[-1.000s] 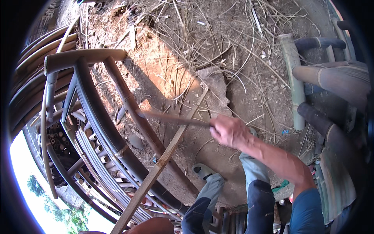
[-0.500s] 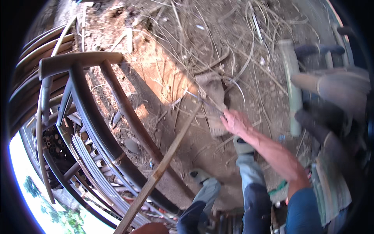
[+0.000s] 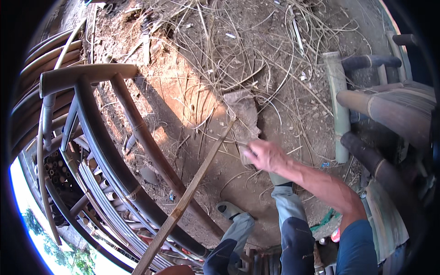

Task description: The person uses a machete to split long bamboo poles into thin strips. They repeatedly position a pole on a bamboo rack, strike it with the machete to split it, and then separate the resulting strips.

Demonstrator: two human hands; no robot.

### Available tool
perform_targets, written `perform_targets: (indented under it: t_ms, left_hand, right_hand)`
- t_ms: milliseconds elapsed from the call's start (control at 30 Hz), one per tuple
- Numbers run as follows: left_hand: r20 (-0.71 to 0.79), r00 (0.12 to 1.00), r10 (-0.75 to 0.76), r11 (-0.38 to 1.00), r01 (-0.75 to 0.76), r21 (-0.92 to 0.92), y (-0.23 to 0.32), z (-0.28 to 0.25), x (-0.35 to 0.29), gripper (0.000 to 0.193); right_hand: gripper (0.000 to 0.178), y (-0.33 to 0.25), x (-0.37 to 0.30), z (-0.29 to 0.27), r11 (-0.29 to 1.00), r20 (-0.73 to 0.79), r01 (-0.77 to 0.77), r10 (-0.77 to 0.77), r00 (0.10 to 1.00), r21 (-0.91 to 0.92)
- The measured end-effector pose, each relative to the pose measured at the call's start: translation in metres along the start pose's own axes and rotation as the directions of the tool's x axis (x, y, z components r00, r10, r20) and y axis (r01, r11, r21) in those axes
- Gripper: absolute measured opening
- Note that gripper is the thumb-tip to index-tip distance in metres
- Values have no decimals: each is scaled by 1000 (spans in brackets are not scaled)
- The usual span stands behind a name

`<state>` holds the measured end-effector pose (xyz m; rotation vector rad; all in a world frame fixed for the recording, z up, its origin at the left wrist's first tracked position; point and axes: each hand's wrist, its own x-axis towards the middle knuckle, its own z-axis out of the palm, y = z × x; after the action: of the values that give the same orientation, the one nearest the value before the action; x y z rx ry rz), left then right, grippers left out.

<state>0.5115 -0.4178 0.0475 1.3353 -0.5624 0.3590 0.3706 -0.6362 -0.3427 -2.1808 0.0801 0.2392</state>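
Note:
My right hand [image 3: 265, 156] reaches in from the lower right, above the dirt floor and near my right shoe. Its fingers are curled; what they hold, if anything, cannot be made out. A long, straight wooden stick [image 3: 188, 197] slants up from the lower edge, its far tip short of my right hand and apart from it. Behind the hand lies a flat, worn brownish piece [image 3: 244, 112] on the floor. Of my left arm, at most a rounded bit of skin shows at the bottom edge beside the stick; the fingers of my left hand are hidden.
A dark bamboo frame [image 3: 107, 137] stands close on the left, with stacked bamboo poles [image 3: 98, 183] behind it. Bamboo furniture with a pale green post [image 3: 337, 110] stands at the right. Thin cane strips [image 3: 256, 50] litter the far floor. A green scrap [image 3: 326, 220] lies near my right elbow.
My right hand has drawn slightly nearer and to the left. A thin, blade-like tool that stuck out ahead of it no longer shows clearly. The stick has hardly moved.

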Motion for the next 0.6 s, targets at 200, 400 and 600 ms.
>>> perform_targets:
  t_ms: [200, 400, 600]
  left_hand:
    - [0, 1000, 5, 1000, -5, -11, 2, 1, 4, 39]
    - [10, 999, 43, 999, -43, -23, 11, -3, 8, 40]
    - [13, 1000, 10, 1000, -9, -25, 8, -13, 7, 35]
  right_hand:
    - [15, 49, 0, 9, 914, 143, -339, 374, 916, -223]
    - [19, 13, 13, -8, 917, 247, -340, 386, 889, -209]
    - [24, 0, 14, -5, 932, 208, -353, 364, 908, -88]
